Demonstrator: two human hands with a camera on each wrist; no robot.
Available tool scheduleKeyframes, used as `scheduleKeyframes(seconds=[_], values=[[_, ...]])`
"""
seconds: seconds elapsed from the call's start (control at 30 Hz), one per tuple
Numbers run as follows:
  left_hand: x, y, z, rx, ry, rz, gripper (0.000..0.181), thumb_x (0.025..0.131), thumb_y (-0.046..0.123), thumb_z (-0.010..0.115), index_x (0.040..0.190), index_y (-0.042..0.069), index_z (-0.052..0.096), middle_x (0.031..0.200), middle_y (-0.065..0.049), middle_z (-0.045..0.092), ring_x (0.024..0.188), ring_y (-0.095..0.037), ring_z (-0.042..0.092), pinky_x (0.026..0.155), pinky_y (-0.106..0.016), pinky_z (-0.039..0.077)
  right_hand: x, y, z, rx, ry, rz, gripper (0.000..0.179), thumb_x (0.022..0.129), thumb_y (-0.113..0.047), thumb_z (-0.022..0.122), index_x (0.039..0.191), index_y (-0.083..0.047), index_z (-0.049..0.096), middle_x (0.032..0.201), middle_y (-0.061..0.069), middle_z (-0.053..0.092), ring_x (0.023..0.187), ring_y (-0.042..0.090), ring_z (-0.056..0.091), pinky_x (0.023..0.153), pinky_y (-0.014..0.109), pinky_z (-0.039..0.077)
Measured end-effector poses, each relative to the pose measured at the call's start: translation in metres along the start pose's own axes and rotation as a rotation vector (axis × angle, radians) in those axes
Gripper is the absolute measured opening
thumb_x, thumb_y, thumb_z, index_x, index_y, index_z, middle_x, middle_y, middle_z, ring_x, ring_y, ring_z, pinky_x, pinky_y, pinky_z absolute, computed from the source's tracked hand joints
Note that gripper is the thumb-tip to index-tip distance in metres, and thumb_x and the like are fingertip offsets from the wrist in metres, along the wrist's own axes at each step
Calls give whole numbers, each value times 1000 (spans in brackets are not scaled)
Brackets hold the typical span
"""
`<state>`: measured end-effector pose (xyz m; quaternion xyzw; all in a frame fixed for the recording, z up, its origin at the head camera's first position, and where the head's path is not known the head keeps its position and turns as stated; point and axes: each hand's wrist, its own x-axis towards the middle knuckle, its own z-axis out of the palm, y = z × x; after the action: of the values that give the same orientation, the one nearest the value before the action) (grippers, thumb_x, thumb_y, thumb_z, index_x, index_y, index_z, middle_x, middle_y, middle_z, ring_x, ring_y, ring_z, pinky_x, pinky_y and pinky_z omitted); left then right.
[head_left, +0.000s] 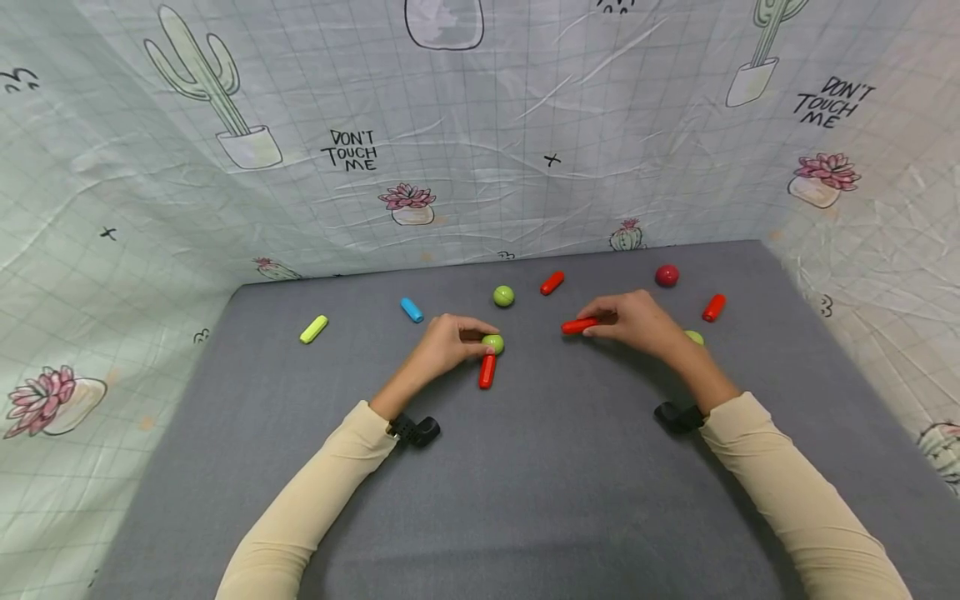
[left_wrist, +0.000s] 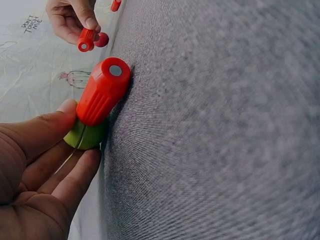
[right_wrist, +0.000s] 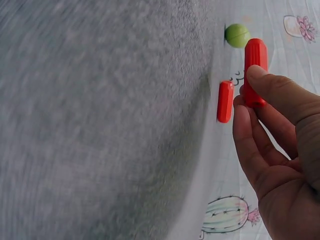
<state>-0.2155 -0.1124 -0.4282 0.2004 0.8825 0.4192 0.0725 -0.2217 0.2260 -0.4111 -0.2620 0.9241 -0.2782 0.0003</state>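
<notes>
Left hand, centre of frame: fingers pinching a green ball at their tips; first red stick touching the ball end-on, just below it, pointing to lower edge. Right hand, right of centre: fingers pinching a second red stick, left end projecting beyond them. Blue stick, yellow stick: on tabletop, left of centre.

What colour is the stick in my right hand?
Red; the stick shows best in right wrist view.
</notes>
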Motion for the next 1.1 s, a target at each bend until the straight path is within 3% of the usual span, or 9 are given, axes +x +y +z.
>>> scheduleKeyframes(seconds=[0.53, 1.1], values=[[3, 2, 0, 10, 6, -3, 25, 85, 20, 85, 109, 15, 81, 101, 0, 78, 92, -10, 72, 71, -24, 55, 9, -14, 6, 26, -29, 18, 24, 87, -20, 83, 111, -17, 80, 104, 1, 77, 89, 16, 67, 81, 40, 56], [5, 2, 0, 14, 18, 7, 25, 84, 19, 85, 108, 15, 82, 99, -1, 79, 89, -9, 72, 70, -24, 56, 24, -24, 20, 6, -59, -21, 25, 86, -23, 85, 110, -17, 80, 100, -2, 77, 80, 13, 61, 72, 33, 50]])
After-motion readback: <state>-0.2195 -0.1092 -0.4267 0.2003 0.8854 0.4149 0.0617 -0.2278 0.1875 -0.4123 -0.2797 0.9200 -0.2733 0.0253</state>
